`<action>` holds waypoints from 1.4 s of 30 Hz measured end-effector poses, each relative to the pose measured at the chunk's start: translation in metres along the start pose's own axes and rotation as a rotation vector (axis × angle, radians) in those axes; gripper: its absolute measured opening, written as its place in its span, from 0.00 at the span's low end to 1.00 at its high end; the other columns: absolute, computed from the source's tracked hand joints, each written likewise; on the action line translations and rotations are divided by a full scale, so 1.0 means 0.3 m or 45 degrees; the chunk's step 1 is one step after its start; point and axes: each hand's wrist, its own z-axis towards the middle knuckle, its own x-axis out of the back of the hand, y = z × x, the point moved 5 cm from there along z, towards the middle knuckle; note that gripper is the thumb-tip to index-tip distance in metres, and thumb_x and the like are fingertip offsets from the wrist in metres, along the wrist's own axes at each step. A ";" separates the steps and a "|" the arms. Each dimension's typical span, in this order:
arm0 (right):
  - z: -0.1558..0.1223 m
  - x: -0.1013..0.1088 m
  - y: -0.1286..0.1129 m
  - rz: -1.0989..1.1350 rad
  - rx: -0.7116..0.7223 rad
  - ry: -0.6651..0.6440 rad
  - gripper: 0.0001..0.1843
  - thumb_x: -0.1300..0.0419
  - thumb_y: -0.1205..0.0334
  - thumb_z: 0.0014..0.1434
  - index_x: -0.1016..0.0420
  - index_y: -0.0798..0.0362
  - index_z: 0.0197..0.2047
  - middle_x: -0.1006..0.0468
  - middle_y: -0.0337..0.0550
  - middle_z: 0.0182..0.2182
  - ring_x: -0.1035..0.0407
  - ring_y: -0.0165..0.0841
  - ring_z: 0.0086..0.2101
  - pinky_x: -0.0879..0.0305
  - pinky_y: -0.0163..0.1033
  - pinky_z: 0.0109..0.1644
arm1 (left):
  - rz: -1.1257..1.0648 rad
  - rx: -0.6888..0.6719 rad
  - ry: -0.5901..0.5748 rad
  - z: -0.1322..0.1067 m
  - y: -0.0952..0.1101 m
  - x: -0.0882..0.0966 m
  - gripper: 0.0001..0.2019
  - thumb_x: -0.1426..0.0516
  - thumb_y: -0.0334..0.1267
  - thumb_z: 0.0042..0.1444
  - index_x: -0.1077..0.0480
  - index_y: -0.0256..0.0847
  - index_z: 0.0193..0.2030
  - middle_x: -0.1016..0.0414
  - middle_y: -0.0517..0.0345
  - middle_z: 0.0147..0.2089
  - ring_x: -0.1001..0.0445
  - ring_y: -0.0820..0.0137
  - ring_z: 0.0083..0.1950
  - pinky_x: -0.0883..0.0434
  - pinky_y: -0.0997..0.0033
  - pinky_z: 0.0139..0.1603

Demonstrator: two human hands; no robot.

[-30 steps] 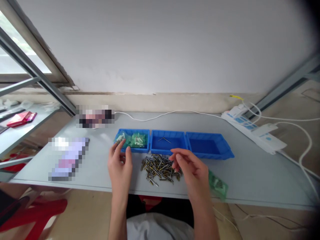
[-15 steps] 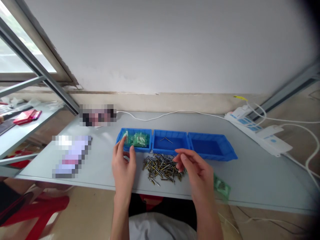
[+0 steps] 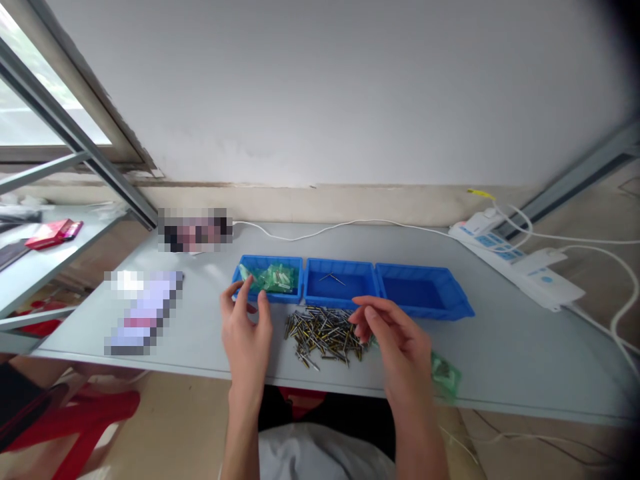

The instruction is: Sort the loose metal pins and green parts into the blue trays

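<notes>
My left hand (image 3: 245, 330) is open, thumb and fingers apart, at the front edge of the left blue bin (image 3: 301, 290). Green plastic bags with pale pieces inside (image 3: 280, 279) lie in that bin, just beyond my fingertips. My right hand (image 3: 397, 337) hovers at the right end of a pile of small metal pins or bits (image 3: 325, 335), silver and brass-coloured. Its fingers are loosely bent, the thumb is a little apart from the index finger, and nothing shows between them. The middle blue bin (image 3: 320, 293) holds a couple of thin metal pins (image 3: 333, 278).
A right-hand blue bin (image 3: 415, 293) adjoins the others. A green bag (image 3: 445, 375) lies by my right wrist at the table edge. White power strips (image 3: 520, 263) with cables stand at right. Blurred-out items lie at left; a red stool (image 3: 75, 420) stands beyond the table.
My left hand has shifted slightly left, and a green bag near its fingertips has tipped lower into the left bin. My right hand has moved a little to the right.
</notes>
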 end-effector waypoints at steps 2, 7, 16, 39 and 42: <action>0.001 0.010 -0.006 -0.002 0.009 0.011 0.10 0.32 0.52 0.70 0.11 0.47 0.45 0.16 0.43 0.32 0.26 0.32 0.28 0.27 0.36 0.30 | 0.018 -0.006 0.002 0.000 0.000 -0.001 0.18 0.41 0.45 0.73 0.21 0.45 0.64 0.25 0.46 0.62 0.25 0.71 0.35 0.27 0.67 0.38; 0.005 0.038 -0.010 -0.018 0.010 0.036 0.09 0.33 0.54 0.71 0.11 0.46 0.45 0.15 0.43 0.33 0.26 0.32 0.28 0.27 0.36 0.31 | 0.018 -0.022 -0.037 0.004 -0.001 -0.010 0.24 0.43 0.44 0.74 0.30 0.46 0.74 0.21 0.49 0.56 0.27 0.70 0.34 0.29 0.66 0.38; 0.003 0.129 -0.043 -0.350 0.030 0.166 0.14 0.33 0.47 0.68 0.12 0.45 0.46 0.14 0.43 0.33 0.24 0.35 0.28 0.27 0.39 0.32 | -0.028 -0.065 0.138 -0.001 0.040 0.022 0.15 0.40 0.42 0.71 0.20 0.45 0.60 0.26 0.47 0.62 0.27 0.72 0.36 0.29 0.69 0.37; -0.024 0.323 -0.001 -1.366 -0.054 -0.136 0.27 0.25 0.55 0.55 0.15 0.41 0.58 0.21 0.46 0.53 0.18 0.47 0.48 0.24 0.47 0.49 | -0.558 -0.032 0.044 -0.055 0.140 -0.038 0.11 0.41 0.42 0.73 0.18 0.41 0.46 0.26 0.64 0.25 0.24 0.73 0.28 0.33 0.75 0.29; -0.019 0.314 0.008 -1.424 -0.069 -0.155 0.26 0.25 0.54 0.55 0.15 0.42 0.57 0.21 0.46 0.52 0.18 0.48 0.47 0.24 0.48 0.48 | -0.556 -0.034 0.042 -0.049 0.127 -0.033 0.11 0.41 0.41 0.73 0.18 0.40 0.46 0.27 0.65 0.25 0.24 0.73 0.28 0.34 0.76 0.29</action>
